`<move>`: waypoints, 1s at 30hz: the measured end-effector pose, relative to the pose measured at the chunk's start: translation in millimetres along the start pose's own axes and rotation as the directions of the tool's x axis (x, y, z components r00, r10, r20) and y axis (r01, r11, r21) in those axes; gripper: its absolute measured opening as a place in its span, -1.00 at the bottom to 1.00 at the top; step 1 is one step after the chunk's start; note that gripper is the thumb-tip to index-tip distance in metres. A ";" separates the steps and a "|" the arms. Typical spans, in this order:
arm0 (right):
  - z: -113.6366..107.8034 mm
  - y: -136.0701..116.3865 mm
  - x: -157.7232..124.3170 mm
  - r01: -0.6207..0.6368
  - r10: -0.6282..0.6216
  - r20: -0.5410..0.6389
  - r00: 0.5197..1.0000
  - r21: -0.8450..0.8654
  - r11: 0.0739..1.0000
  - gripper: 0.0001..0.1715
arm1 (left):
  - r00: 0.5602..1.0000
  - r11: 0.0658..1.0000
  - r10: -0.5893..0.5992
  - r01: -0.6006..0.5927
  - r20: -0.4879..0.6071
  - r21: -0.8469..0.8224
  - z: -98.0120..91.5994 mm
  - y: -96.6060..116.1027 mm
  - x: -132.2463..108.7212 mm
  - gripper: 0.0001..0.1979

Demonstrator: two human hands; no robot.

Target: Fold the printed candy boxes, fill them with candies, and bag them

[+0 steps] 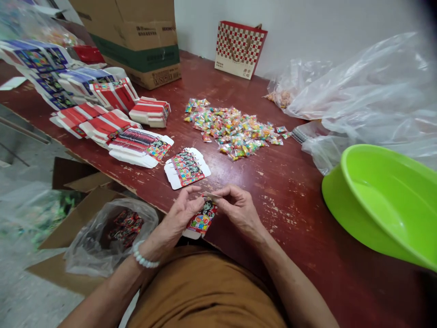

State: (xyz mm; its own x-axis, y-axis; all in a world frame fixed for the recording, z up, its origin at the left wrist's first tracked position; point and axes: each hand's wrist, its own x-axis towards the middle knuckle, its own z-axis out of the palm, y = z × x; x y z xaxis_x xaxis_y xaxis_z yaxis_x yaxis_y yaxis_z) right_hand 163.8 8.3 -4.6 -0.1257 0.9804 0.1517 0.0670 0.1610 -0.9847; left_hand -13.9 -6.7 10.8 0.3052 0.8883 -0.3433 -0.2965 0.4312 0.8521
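Close to my body at the table's near edge, my left hand point(182, 212) and my right hand point(237, 207) both grip one small printed candy box point(204, 217). Its face is red and black with a cartoon figure and coloured fruit shapes. At its top, the right thumb and fingers pinch a white flap, while the left thumb presses the upper left side. A white flap sticks out at the bottom. Just beyond my hands lies a fanned stack of flat boxes point(187, 167) with the same print. Farther off is a pile of small wrapped candies point(235, 130).
Bundles of flat red boxes point(99, 123) and blue ones line the left side. A large carton point(136, 45) and a checkered paper bag point(239, 50) stand behind. At right are a green basin point(362, 205) and plastic bags point(362, 100). An opened carton point(78, 214) sits below left.
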 end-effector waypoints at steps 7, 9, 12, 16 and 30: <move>1.6 -9.7 1.2 0.066 -0.050 0.154 0.987 -0.099 0.993 -0.78 | 0.966 0.961 -0.258 0.259 0.026 -0.101 7.8 -4.3 0.3 -0.47; 2.2 -13.5 4.9 -0.119 0.119 0.173 0.978 -0.012 0.993 -0.74 | 0.976 0.974 -0.217 0.218 0.023 -0.067 9.5 -5.8 1.9 -0.42; 3.2 -18.9 12.4 -0.312 0.281 0.234 0.931 0.111 0.943 -0.69 | 0.987 0.988 -0.156 0.157 0.020 -0.008 10.8 -6.6 3.4 -0.34; 5.6 -21.6 17.0 -0.383 0.346 0.190 0.919 0.225 0.896 -0.69 | 0.995 0.991 -0.104 0.102 0.014 0.084 9.6 -6.6 3.9 -0.29; -6.2 -9.2 7.2 0.163 -0.096 0.323 0.941 -0.188 0.969 -0.85 | 0.991 0.992 -0.125 0.125 -0.051 -0.010 12.2 -19.6 -1.3 -0.37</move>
State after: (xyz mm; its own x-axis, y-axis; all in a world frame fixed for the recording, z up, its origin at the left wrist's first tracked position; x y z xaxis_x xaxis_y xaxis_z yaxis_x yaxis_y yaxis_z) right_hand 168.4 14.7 6.1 -0.4447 0.8708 0.2097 0.2300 0.3373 -0.9129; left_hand 2.5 -18.2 -0.6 0.2930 0.8343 -0.4669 -0.2654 0.5402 0.7986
